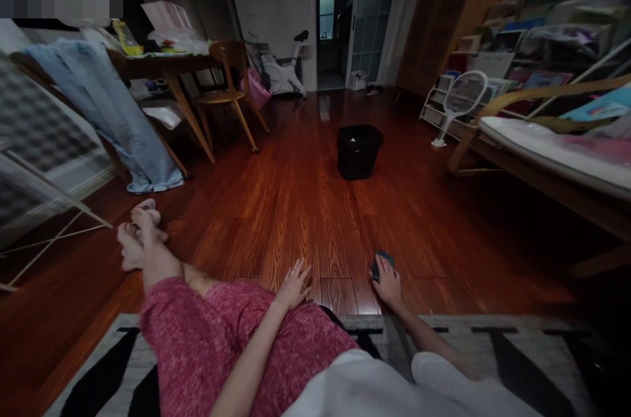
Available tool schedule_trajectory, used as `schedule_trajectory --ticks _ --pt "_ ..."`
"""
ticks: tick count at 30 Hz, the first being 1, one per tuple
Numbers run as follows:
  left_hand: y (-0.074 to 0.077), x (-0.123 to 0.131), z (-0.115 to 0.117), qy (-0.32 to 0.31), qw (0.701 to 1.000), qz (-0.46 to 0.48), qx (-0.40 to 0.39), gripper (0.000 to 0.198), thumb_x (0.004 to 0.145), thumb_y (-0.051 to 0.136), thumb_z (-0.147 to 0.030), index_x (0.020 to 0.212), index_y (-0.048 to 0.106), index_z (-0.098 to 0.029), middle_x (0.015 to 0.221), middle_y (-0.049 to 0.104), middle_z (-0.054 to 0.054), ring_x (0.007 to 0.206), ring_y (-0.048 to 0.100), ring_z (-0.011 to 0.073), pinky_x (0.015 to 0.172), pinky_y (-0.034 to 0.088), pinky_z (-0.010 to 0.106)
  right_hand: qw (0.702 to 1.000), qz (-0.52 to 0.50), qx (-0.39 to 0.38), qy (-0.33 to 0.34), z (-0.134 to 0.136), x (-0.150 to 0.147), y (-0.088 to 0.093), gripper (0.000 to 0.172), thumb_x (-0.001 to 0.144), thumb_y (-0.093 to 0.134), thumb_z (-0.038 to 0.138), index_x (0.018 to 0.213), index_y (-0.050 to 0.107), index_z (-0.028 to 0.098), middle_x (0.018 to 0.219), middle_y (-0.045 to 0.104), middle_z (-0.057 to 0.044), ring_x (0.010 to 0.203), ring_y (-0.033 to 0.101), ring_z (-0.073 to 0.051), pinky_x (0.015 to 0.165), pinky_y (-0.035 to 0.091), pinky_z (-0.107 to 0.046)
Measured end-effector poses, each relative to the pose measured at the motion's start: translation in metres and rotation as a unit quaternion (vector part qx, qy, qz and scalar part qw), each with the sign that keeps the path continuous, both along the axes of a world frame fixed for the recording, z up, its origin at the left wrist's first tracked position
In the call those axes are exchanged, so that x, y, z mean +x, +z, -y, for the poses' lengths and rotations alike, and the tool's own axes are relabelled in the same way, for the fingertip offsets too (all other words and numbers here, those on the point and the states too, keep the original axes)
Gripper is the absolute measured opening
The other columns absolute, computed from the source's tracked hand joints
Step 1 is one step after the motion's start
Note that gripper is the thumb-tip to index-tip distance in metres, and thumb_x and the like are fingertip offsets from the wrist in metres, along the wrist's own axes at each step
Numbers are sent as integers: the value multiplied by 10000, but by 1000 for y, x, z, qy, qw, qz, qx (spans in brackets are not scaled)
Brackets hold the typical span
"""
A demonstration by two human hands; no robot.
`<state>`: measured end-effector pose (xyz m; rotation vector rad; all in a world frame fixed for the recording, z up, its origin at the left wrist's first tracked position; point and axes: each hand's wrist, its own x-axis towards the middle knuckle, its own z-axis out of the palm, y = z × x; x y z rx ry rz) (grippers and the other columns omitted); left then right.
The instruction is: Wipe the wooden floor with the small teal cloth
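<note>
My left hand (296,283) hovers at the edge of my lap, its fingers apart and a ring on one of them. Nothing shows in it. Near the floor, my right hand (388,281) has its fingers over a small, dark teal, flat object (377,270); its exact kind cannot be made out. Beyond both hands a black bin (359,152) stands upright on the wooden floor (305,220). Neither hand touches the bin. My legs, in dark pink trousers (197,331), stretch to the left.
Beneath me lies a grey and black patterned rug (453,331). Jeans (108,101) hang over a chair by a cluttered table (167,62) at left. A wooden chair (224,98) and a white exercise bike (283,72) stand farther back. An electric swatter (463,98) and a bench (557,147) are at right.
</note>
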<state>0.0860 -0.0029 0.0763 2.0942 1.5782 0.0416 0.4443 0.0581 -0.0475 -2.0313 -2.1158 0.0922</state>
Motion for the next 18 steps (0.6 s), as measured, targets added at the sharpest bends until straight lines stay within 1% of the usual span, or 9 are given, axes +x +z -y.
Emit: schedule_trajectory --ticks 2,4,6,8,10,12,14,16,18 --pt "-2 0 -1 1 1000 -1 -10 699 948 521 -343 1582 246 -234 1686 24 85 1542 -35 229 1251 101 455 1000 9 -6 -28 5 -4 -6 676 945 340 329 1580 251 113 1592 367 -174 1480 278 -297 1143 275 -513" --pt "-3 1 -3 4 1000 -1 -14 702 942 522 -338 1581 250 -237 1686 26 81 1542 -34 228 1250 108 460 1000 8 -10 -16 13 -25 -12 691 940 338 329 1576 244 76 1609 324 -198 1499 235 -312 1155 251 -526" --pt "-4 1 -3 6 1000 0 -18 708 932 526 -335 1579 257 -236 1685 40 79 1543 -25 225 1250 112 455 999 -5 -11 38 22 -58 -16 709 930 355 331 1581 234 79 1635 268 -186 1520 183 -303 1174 227 -516" --pt "-3 1 -3 10 1000 3 -22 713 922 528 -335 1577 269 -227 1685 53 83 1544 -12 226 1251 120 442 993 -21 -14 113 28 -98 -19 734 914 389 331 1593 213 115 1658 219 -145 1537 130 -275 1196 199 -491" --pt "-3 1 -2 16 1000 6 -26 717 912 531 -334 1574 280 -218 1684 57 85 1544 -3 228 1250 135 432 983 -35 -24 177 29 -136 -19 757 904 419 330 1603 187 151 1672 185 -113 1545 89 -253 1210 172 -477" --pt "-2 1 -1 25 999 7 -32 715 908 527 -338 1572 289 -221 1684 60 78 1545 6 230 1248 150 436 972 -47 -33 226 20 -165 -15 782 892 455 322 1606 176 169 1678 157 -101 1547 73 -245 1218 155 -472" --pt "-1 2 -1 34 999 3 -39 707 911 519 -353 1570 297 -221 1684 64 74 1546 18 231 1246 155 445 961 -55 -37 268 3 -181 -7 777 886 480 308 1602 201 196 1679 158 -92 1545 95 -238 1220 154 -463" --pt "2 2 0 41 998 -1 -48 703 920 508 -368 1571 295 -206 1685 59 81 1547 23 230 1246 154 441 954 -57 -41 292 -20 -181 3 719 901 470 299 1587 265 231 1670 204 -76 1536 148 -220 1219 166 -446" --pt "4 3 -1 42 998 -2 -55 707 926 502 -377 1574 288 -192 1684 51 89 1547 21 228 1247 148 430 956 -50 -50 284 -44 -164 12 649 930 435 306 1567 323 244 1658 250 -63 1525 194 -200 1218 180 -424"
